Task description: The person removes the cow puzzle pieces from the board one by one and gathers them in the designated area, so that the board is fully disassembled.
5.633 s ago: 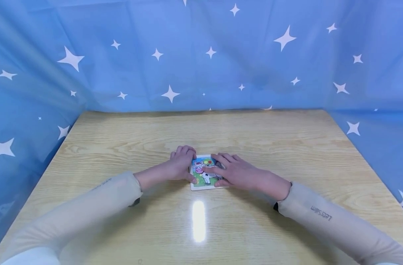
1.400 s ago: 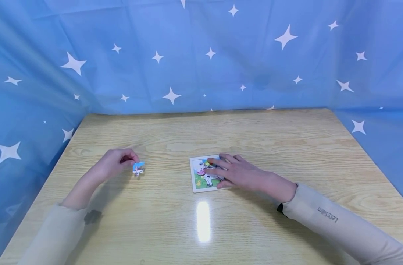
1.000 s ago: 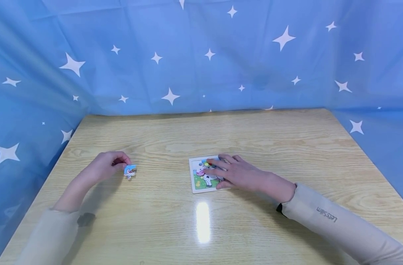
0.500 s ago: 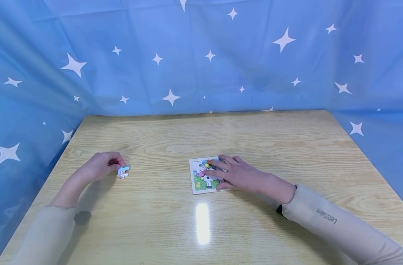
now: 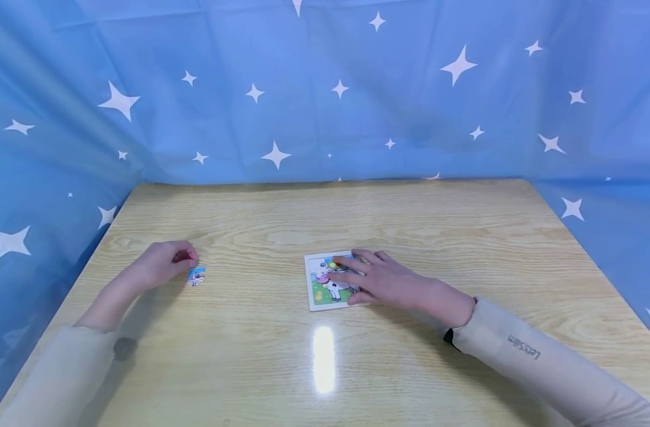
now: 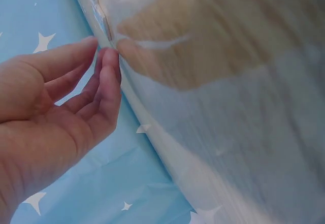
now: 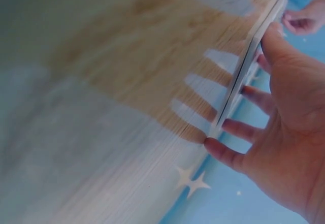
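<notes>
A square cow jigsaw puzzle (image 5: 330, 298) lies on the table in the head view, its pale tray bed showing at the upper left. My right hand (image 5: 391, 283) rests on its right part with fingers spread, covering some of the picture. In the right wrist view the puzzle tray (image 7: 249, 64) appears edge-on beside the fingertips. Further left, a small blue and white puzzle piece (image 5: 197, 276) lies on the tabletop. My left hand (image 5: 162, 264) is just beside it, fingers loosely bent. A gap shows between thumb and fingers (image 6: 109, 82) in the left wrist view, with the piece beyond them.
The wooden table (image 5: 250, 356) extends around both hands, with a bright light reflection (image 5: 323, 359) in front of the puzzle. A blue star-patterned cloth (image 5: 303, 107) hangs behind the table and along its sides.
My left hand has left the puzzle's edge, carried the piece leftward, set it down and let it go. The right hand has stayed on the puzzle.
</notes>
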Demonstrator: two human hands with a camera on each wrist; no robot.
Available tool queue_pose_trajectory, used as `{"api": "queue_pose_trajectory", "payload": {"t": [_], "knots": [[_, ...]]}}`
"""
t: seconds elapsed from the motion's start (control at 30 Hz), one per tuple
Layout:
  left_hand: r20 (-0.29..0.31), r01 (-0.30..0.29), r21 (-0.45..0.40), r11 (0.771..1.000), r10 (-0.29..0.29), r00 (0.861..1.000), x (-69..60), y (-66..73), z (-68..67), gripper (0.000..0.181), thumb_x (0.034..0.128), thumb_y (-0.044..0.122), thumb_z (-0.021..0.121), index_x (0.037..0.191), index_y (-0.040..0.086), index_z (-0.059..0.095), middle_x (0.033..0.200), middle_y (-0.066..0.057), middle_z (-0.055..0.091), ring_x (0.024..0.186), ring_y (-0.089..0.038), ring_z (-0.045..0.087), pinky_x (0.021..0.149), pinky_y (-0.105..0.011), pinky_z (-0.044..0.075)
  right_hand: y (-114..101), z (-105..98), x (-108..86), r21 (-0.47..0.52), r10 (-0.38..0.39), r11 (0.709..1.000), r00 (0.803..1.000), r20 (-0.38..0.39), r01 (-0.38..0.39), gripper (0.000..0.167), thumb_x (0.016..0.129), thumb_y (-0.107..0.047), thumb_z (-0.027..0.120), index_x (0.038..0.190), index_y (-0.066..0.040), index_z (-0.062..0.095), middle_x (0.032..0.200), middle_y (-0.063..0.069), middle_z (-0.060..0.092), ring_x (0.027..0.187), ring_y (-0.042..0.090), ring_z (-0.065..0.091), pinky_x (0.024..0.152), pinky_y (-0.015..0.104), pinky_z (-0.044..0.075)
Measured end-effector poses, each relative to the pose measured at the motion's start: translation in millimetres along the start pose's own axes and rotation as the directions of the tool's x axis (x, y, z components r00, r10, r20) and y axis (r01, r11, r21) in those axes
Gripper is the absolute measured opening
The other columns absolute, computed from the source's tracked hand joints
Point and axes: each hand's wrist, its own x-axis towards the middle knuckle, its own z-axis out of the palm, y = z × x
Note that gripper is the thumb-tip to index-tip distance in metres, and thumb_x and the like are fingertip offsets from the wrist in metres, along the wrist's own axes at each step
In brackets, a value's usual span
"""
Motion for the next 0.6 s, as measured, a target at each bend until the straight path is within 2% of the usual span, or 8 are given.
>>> {"api": "queue_pose_trajectory", "payload": {"t": [0.1,0.23,0.33,0.47,0.6], "knots": [[-0.013,0.005,-0.009,1.000,-0.005,1.000,0.9,7.1,-0.1,0.006,0.1044,-0.001,0.070,0.100,-0.002,0.067,0.091,-0.010,0.067,0.086,-0.028,0.060,0.075,-0.041,0.051,-1,-1,0.0,0.005,0.001,1.000,1.000,0.002,-0.001,0.061,0.112,-0.043,0.062,0.165,-0.015,0.050,0.168,0.018,0.047,0.148,0.049,0.048,0.107,0.066,0.051],[-0.020,-0.012,-0.030,0.999,0.012,1.000,3.1,24.3,1.9,0.005,0.1054,0.000,0.069,0.102,-0.004,0.067,0.094,-0.013,0.071,0.091,-0.032,0.067,0.078,-0.045,0.056,2,0,-0.9,0.019,-0.012,1.000,1.000,-0.016,0.013,0.060,0.114,-0.046,0.056,0.166,-0.016,0.049,0.169,0.018,0.047,0.148,0.050,0.048,0.106,0.067,0.051],[-0.033,-0.053,-0.050,0.997,0.052,0.998,5.9,41.0,6.1,0.004,0.1055,-0.001,0.070,0.102,-0.004,0.068,0.096,-0.012,0.072,0.092,-0.031,0.069,0.079,-0.045,0.057,7,7,-2.0,0.023,-0.035,0.999,0.998,-0.053,0.036,0.062,0.117,-0.052,0.045,0.169,-0.020,0.044,0.170,0.016,0.046,0.148,0.049,0.047,0.103,0.067,0.052],[-0.040,-0.115,-0.061,0.991,0.113,0.993,12.2,62.6,13.5,0.004,0.1050,-0.001,0.071,0.101,-0.002,0.070,0.095,-0.010,0.072,0.089,-0.028,0.068,0.075,-0.041,0.056,10,12,-2.9,0.046,-0.043,0.998,0.997,-0.062,0.046,0.063,0.118,-0.055,0.033,0.173,-0.024,0.036,0.173,0.013,0.040,0.150,0.048,0.044,0.103,0.068,0.051],[-0.019,-0.169,-0.061,0.984,0.169,0.986,18.9,77.0,20.2,0.005,0.1050,-0.001,0.070,0.100,-0.001,0.071,0.095,-0.009,0.072,0.087,-0.027,0.068,0.075,-0.039,0.055,5,4,-3.2,0.106,0.000,0.994,1.000,-0.019,0.002,0.061,0.119,-0.051,0.039,0.170,-0.018,0.039,0.173,0.017,0.039,0.153,0.050,0.041,0.109,0.071,0.047]]}}
